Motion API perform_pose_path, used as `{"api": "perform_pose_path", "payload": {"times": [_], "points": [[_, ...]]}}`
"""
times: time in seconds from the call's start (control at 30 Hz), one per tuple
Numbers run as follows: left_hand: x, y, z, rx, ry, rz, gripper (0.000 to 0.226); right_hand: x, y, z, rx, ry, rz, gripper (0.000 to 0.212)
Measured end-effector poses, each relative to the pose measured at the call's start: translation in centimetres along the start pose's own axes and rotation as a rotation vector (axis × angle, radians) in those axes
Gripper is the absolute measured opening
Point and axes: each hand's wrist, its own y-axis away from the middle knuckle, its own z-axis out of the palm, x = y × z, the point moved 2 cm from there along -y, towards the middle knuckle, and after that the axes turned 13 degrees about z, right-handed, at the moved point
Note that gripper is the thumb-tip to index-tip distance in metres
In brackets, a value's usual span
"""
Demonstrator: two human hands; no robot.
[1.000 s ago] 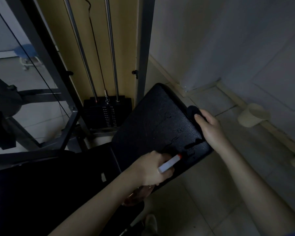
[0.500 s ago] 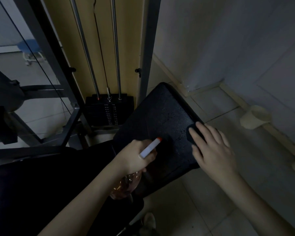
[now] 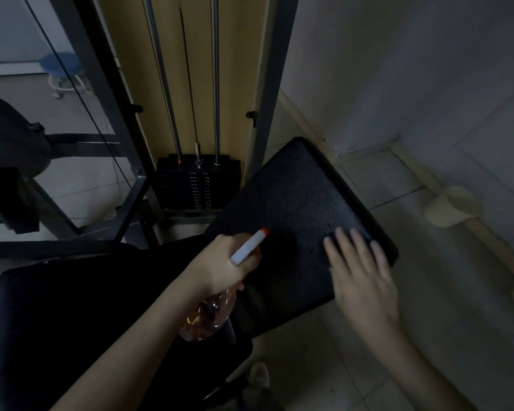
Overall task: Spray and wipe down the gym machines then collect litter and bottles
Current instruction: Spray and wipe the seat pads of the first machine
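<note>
Gym: weight stack point(image 3: 198, 185), padded seat point(image 3: 294, 209)

Pad point(image 3: 294, 197) ahead of right hand point(image 3: 365, 280) is left open to its far edge. Beyond, passage is blocked by frame post point(image 3: 264, 84), weight stack point(image 3: 196, 182), wall point(image 3: 398, 69). Rightward, floor point(image 3: 428, 292) is open until a cup point(image 3: 448, 206). Leftward, room is taken by left hand point(image 3: 220, 262) gripping spray bottle point(image 3: 247, 247).

Floor point(image 3: 428, 336): pale tiles, grey joints, near and right.
Wall point(image 3: 398, 69): plain, pale, far right.
Skirting point(image 3: 490, 241): cream strip along the wall's foot, right.
Stool point(image 3: 61, 62): blue seat, pale ringed base, far left.
Shoe point(image 3: 258, 375): light-coloured, near edge, partly hidden.
</note>
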Motion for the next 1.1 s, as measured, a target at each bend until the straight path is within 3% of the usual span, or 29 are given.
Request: {"api": "perform_pose_path", "payload": {"times": [0.07,0.27,0.33,0.47,0.7,0.8,0.93,1.1], "points": [[-0.6,0.4,-0.3,0.025,0.01,-0.008,0.019,-1.1,-0.5,0.3,0.007,0.016,0.078,0.051],[-1.3,1.2,-1.3,0.059,0.01,0.017,0.013,-6.7,2.5,2.9,-0.241,-0.015,-0.099,0.08],[-1.6,1.4,-1.6,0.062,0.014,0.015,0.01,-5.5,1.4,1.8,-0.171,-0.072,-0.081,0.076],[-2.3,1.8,-2.2,0.082,0.022,0.008,0.013,-3.0,-4.2,0.4,0.026,-0.078,0.095,0.048],[-2.8,1.5,-2.9,0.098,0.045,-0.008,0.011,-5.4,-1.1,2.3,-0.12,0.026,-0.094,0.058],[-2.7,1.4,-3.3,0.113,0.047,-0.033,0.027,-3.8,-2.8,0.8,-0.076,0.01,-0.007,0.064],[-2.9,1.1,-3.3,0.124,0.022,-0.034,0.025,-5.5,-8.6,1.3,-0.007,-0.013,0.112,0.055],[-3.5,0.4,-3.2,0.147,0.026,-0.069,0.029,-8.3,-6.9,3.4,-0.145,-0.029,-0.135,0.059]]}}
